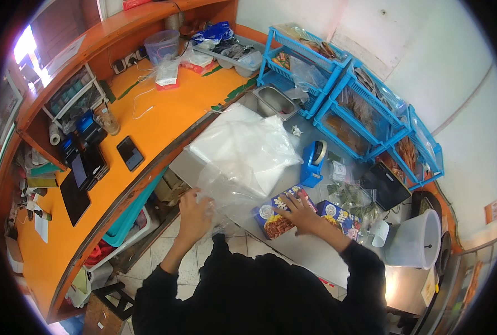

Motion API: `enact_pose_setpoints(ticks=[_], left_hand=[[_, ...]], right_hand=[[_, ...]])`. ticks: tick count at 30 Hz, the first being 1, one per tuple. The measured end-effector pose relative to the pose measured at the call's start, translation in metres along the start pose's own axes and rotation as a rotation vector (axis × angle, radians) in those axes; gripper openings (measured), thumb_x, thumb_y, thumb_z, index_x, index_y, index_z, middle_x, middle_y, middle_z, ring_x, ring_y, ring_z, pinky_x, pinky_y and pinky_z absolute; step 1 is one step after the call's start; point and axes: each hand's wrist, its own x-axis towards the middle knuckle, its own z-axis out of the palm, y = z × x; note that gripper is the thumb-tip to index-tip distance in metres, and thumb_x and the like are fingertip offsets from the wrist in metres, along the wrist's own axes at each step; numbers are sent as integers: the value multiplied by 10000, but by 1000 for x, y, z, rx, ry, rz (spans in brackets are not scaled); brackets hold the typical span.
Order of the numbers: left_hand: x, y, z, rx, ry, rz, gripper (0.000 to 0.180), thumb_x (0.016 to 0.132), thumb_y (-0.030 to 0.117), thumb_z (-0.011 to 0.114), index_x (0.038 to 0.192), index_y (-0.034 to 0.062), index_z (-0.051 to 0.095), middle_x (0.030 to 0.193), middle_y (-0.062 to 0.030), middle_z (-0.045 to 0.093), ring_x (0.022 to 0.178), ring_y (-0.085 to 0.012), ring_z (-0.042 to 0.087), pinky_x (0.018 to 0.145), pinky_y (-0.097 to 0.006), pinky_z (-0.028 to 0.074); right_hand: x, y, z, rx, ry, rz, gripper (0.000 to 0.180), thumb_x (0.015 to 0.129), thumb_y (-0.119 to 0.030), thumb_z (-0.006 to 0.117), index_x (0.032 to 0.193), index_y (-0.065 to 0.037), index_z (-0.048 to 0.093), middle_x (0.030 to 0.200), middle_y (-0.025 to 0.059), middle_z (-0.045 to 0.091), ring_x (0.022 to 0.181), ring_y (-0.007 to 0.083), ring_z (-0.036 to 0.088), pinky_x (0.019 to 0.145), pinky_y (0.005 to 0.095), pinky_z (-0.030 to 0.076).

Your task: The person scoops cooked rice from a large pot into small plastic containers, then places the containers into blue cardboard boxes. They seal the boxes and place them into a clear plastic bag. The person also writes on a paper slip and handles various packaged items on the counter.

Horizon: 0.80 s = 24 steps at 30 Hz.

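My left hand (195, 209) has its fingers closed on the edge of a clear plastic bag (223, 192), which lies crumpled on the grey worktop (310, 254) just below a stack of white plastic sheets (243, 148). My right hand (300, 214) lies flat with fingers spread open on a colourful food box (276, 215), pressing on its top without gripping it, and a second, similar box (338, 215) lies just beside it to the right. A blue tape dispenser (314, 162) stands behind the boxes, and a white bucket (416, 240) stands further right.
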Motion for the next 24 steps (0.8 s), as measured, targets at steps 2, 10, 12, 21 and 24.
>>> enact_pose_setpoints(ticks=[2, 10, 12, 21, 24], left_hand=[[5, 16, -19, 194, -277, 241, 119, 766, 159, 559, 850, 76, 562, 909, -99, 502, 882, -229, 511, 788, -345, 402], [48, 8, -26, -1066, -826, -161, 158, 790, 143, 551, 901, 32, 566, 856, -62, 570, 723, -148, 535, 640, -279, 428], [42, 12, -15, -1301, -536, -352, 162, 818, 161, 524, 905, 31, 564, 834, -60, 567, 729, -140, 530, 637, -274, 427], [56, 111, 21, -2242, -389, -341, 290, 857, 286, 421, 624, 116, 392, 583, -5, 350, 577, -132, 356, 596, -256, 283], [57, 122, 41, -2204, -254, -455, 283, 853, 257, 434, 615, 113, 386, 603, -5, 361, 620, -139, 373, 624, -264, 301]], right_hand=[[17, 17, 16, -83, -1, -59, 980, 445, -320, 795, 1282, -130, 321, 1258, 183, 320, 1222, 369, 234, 999, 536, 158], [34, 9, 17, 211, 86, -60, 1000, 413, -369, 764, 1273, -107, 326, 1143, 273, 341, 1089, 409, 326, 950, 506, 222], [21, 3, -4, 234, 109, 30, 967, 431, -363, 755, 1263, -96, 340, 1142, 275, 342, 1088, 410, 328, 931, 500, 244], [-118, 15, -67, 396, 434, 813, 991, 483, -257, 736, 1322, -79, 239, 1172, 233, 354, 1095, 372, 367, 931, 439, 306], [-175, 15, -57, 593, 824, 858, 979, 497, -134, 721, 1334, -81, 217, 1150, 161, 396, 1100, 263, 416, 909, 369, 372]])
